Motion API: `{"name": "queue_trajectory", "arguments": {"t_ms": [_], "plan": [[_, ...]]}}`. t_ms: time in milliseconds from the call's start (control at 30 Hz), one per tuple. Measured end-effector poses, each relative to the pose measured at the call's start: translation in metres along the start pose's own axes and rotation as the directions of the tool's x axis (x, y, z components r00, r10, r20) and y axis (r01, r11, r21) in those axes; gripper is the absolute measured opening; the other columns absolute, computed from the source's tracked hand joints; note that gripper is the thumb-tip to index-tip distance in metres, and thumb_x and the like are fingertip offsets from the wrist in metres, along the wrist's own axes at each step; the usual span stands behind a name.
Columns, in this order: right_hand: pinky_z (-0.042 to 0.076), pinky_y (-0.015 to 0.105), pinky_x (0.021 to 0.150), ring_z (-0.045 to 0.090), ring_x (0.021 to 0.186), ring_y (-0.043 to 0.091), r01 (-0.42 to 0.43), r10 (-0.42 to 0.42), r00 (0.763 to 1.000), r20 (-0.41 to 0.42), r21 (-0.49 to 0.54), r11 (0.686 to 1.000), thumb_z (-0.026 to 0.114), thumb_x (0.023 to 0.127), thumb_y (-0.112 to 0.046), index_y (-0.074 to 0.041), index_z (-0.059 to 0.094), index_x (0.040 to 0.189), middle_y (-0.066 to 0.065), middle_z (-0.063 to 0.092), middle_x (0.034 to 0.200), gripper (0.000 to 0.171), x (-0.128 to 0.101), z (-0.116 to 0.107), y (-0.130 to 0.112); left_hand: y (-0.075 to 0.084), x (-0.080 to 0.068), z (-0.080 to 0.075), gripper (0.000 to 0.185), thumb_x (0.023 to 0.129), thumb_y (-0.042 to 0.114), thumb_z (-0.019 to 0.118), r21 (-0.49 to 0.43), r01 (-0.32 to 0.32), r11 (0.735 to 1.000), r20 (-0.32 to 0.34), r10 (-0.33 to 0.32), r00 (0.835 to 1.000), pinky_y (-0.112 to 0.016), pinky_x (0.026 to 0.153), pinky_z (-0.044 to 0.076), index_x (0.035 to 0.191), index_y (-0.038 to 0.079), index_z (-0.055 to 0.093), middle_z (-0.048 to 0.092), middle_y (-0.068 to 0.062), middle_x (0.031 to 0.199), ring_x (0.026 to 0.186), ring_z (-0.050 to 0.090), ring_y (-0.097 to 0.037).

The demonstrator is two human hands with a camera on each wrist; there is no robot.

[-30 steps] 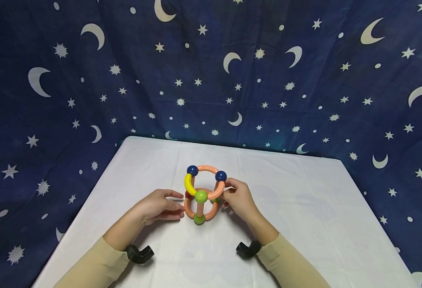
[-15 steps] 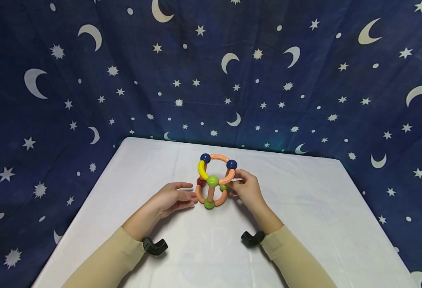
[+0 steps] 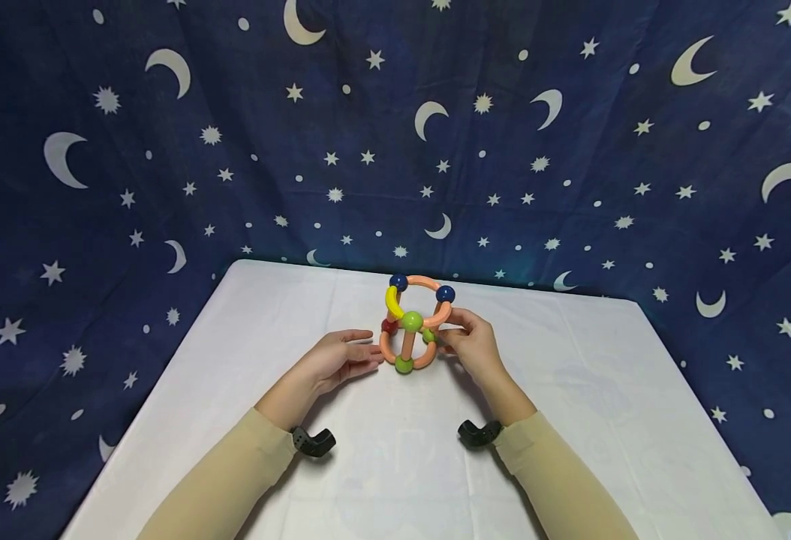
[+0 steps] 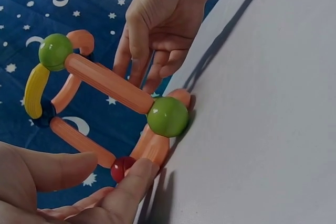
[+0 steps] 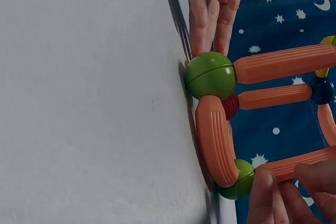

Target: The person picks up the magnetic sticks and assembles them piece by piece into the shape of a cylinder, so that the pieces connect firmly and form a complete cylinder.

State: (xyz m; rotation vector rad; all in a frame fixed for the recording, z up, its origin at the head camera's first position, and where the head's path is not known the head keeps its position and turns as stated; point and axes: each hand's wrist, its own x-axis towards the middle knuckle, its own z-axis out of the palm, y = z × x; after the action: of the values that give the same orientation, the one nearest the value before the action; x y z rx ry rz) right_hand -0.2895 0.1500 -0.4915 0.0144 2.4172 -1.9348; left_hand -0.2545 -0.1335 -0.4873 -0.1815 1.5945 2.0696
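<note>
A cage-like toy of orange plastic rods and curved segments joined by green, blue and red balls (image 3: 412,324) stands upright on the table covered with a white cloth (image 3: 571,420), toward its far edge and about midway across. The right hand (image 3: 471,341) grasps the structure on its right side: in the right wrist view its fingertips (image 5: 273,195) pinch an orange upright rod (image 5: 294,163) just above a lower green ball (image 5: 239,179). The left hand (image 3: 341,358) lies with fingers extended and relaxed, gripping nothing; in the left wrist view one fingertip (image 4: 137,174) touches the curved orange base segment (image 4: 153,149) next to a small red ball (image 4: 122,167). One yellow curved piece (image 3: 392,300) forms part of the top ring, between a blue ball (image 3: 398,283) and the front green ball (image 3: 412,321). The step in hand appears to be positioning or steadying the assembled frame on the cloth, with the right hand doing the holding and the left acting as a guide. Any further move would call for a light, even hold from both sides, since the joints look as though they could part under twisting. No container shows in any view; the frame encloses only open space. A dark blue backdrop printed with moons and stars (image 3: 166,150) hangs behind the table.
</note>
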Motion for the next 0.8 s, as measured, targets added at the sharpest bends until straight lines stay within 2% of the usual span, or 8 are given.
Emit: {"name": "queue_trajectory", "arguments": {"t_ms": [167, 333, 467, 600, 700, 733, 800], "plan": [[0.066, 0.038, 0.083, 0.078, 0.105, 0.021, -0.03, 0.03, 1.0, 0.01, 0.023, 0.999, 0.069, 0.097, -0.001, -0.018, 0.07, 0.139, 0.008, 0.071, 0.139, 0.045, 0.004, -0.002, -0.001, 0.0, 0.007, -0.002, 0.062, 0.105, -0.004, 0.055, -0.02, -0.008, 1.0, 0.007, 0.008, 1.0, -0.033, 0.1, 0.061, 0.164, 0.0, 0.036, 0.057, -0.03, 0.154, 0.127, 0.072, -0.029], [0.067, 0.038, 0.082, 0.078, 0.109, 0.021, -0.031, 0.03, 0.999, 0.025, 0.043, 0.999, 0.068, 0.098, 0.0, -0.017, 0.066, 0.145, 0.009, 0.069, 0.143, 0.05, 0.004, -0.004, 0.001, -0.001, 0.007, -0.008, 0.062, 0.105, -0.001, 0.057, -0.008, -0.011, 1.0, -0.005, 0.011, 1.0, -0.033, 0.1, 0.061, 0.164, 0.001, 0.037, 0.055, -0.028, 0.156, 0.127, 0.072, -0.028], [0.067, 0.037, 0.08, 0.076, 0.115, 0.028, -0.026, 0.025, 0.999, 0.035, 0.032, 0.999, 0.07, 0.1, 0.0, -0.017, 0.061, 0.15, 0.013, 0.067, 0.146, 0.054, -0.001, -0.011, 0.004, 0.002, 0.001, -0.015, 0.062, 0.106, 0.003, 0.059, 0.04, -0.03, 0.999, -0.032, 0.031, 0.999, -0.034, 0.099, 0.062, 0.164, 0.002, 0.038, 0.053, -0.026, 0.159, 0.126, 0.073, -0.027], [0.067, 0.034, 0.081, 0.072, 0.124, 0.036, -0.006, 0.006, 1.0, 0.02, -0.006, 1.0, 0.069, 0.101, 0.0, -0.011, 0.056, 0.155, 0.019, 0.065, 0.149, 0.057, -0.009, -0.023, 0.007, 0.005, -0.01, -0.02, 0.062, 0.106, 0.009, 0.06, 0.153, -0.07, 0.986, -0.088, 0.085, 0.992, -0.039, 0.103, 0.061, 0.164, 0.004, 0.039, 0.053, -0.024, 0.16, 0.131, 0.07, -0.031], [0.066, 0.035, 0.087, 0.068, 0.13, 0.038, 0.013, -0.013, 1.0, -0.002, -0.068, 0.998, 0.069, 0.101, -0.004, -0.01, 0.053, 0.157, 0.019, 0.063, 0.152, 0.058, -0.017, -0.033, 0.009, 0.009, -0.02, -0.021, 0.063, 0.106, 0.015, 0.061, 0.296, -0.12, 0.948, -0.139, 0.168, 0.976, -0.047, 0.107, 0.059, 0.164, 0.003, 0.039, 0.051, -0.025, 0.162, 0.138, 0.064, -0.038], [0.065, 0.038, 0.091, 0.066, 0.133, 0.038, 0.021, -0.022, 1.0, -0.008, -0.098, 0.995, 0.07, 0.101, -0.007, -0.01, 0.052, 0.158, 0.018, 0.062, 0.153, 0.059, -0.019, -0.036, 0.008, 0.01, -0.024, -0.021, 0.064, 0.106, 0.017, 0.062, 0.361, -0.133, 0.923, -0.162, 0.202, 0.966, -0.049, 0.11, 0.057, 0.164, 0.003, 0.039, 0.051, -0.025, 0.162, 0.142, 0.061, -0.039], [0.061, 0.044, 0.102, 0.062, 0.139, 0.037, 0.041, -0.045, 0.999, -0.021, -0.172, 0.984, 0.07, 0.103, -0.015, -0.013, 0.05, 0.16, 0.015, 0.06, 0.156, 0.06, -0.025, -0.041, 0.006, 0.012, -0.032, -0.022, 0.066, 0.106, 0.024, 0.063, 0.509, -0.144, 0.849, -0.196, 0.277, 0.941, -0.054, 0.115, 0.052, 0.165, 0.005, 0.039, 0.049, -0.024, 0.164, 0.147, 0.055, -0.042]]}}
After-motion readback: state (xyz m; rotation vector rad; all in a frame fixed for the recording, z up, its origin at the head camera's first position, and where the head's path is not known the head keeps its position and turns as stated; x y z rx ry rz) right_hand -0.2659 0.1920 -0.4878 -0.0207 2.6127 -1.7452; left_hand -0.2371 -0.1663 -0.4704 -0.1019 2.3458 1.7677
